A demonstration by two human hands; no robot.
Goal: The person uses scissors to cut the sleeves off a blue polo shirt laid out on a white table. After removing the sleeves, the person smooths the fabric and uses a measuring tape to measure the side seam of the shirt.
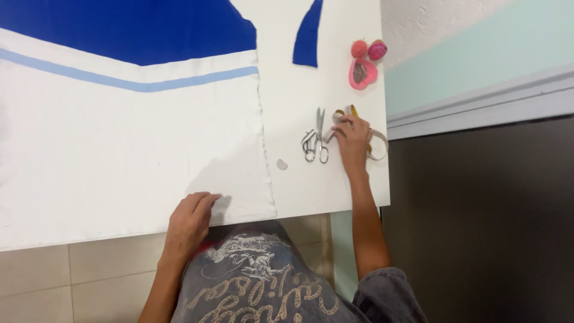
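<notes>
White fabric (131,149) is lying flat across the bench (299,179), with a pale blue stripe (137,84) running over it and dark blue cloth (131,27) sitting above. Resting near the fabric's lower edge, the left hand (188,221) is pressing down with fingers loosely spread. Well apart from it, the right hand (353,140) is touching a coiled measuring tape (376,143), fingers open, just beside silver scissors (315,140). Pink pincushions (366,60) are sitting farther up.
</notes>
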